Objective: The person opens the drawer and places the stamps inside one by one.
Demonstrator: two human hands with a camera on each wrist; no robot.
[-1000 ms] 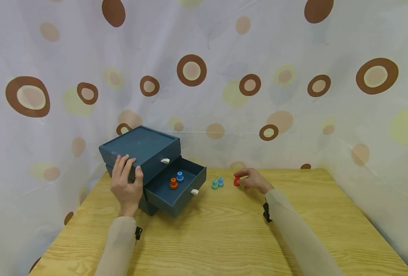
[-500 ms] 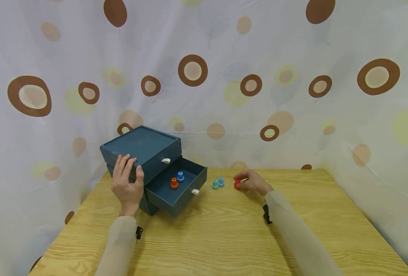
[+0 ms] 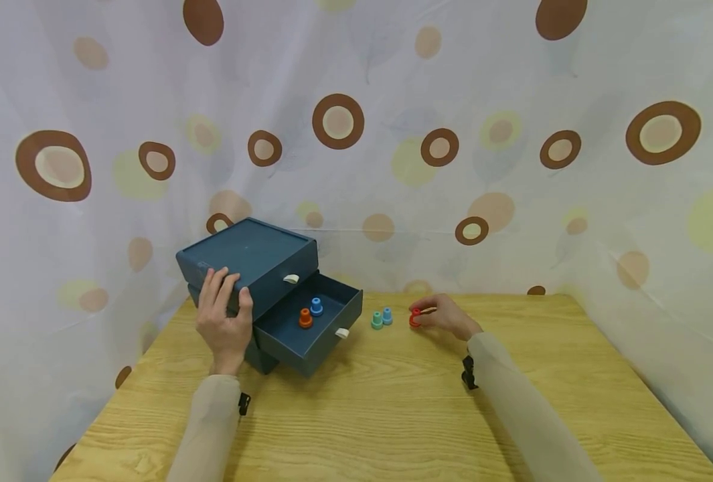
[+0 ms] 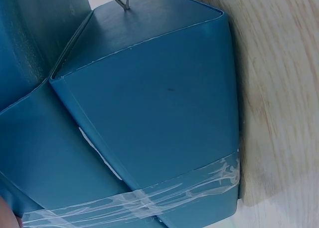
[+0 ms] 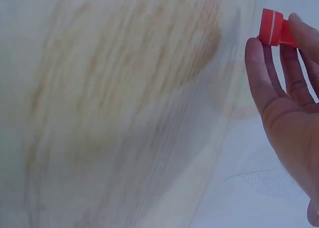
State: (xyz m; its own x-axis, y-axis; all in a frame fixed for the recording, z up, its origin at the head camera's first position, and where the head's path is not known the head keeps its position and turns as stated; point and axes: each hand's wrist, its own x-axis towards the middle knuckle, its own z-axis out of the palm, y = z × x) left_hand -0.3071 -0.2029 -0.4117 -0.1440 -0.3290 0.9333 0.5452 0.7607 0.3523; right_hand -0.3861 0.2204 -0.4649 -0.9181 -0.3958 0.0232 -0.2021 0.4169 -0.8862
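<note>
On the left of the table stands a dark blue chest of drawers point(image 3: 244, 251), one lower drawer point(image 3: 332, 348) pulled out. My left hand point(image 3: 223, 328) rests on the near corner of the chest, fingertips over its top edge and thumb upright against the front. Inside the drawer are an orange stepped peg point(image 3: 305, 318) and a blue one point(image 3: 317, 307). My right hand point(image 3: 449, 316) pinches a red stepped peg point(image 5: 272, 27) between thumb and fingers, close over the table. To its left a light blue peg point(image 3: 387, 316) and a green peg point(image 3: 377, 320) stand side by side.
The wooden table point(image 3: 356, 422) ends at a patterned curtain point(image 3: 380, 187) behind and at both sides. White pull tabs stick out from the upper drawer point(image 3: 291, 279) and the open one. Clear tape point(image 4: 144, 203) wraps the chest's side.
My right hand keeps hold of the red peg and shifts only slightly. The left hand, chest, drawer and other pegs stay where they were.
</note>
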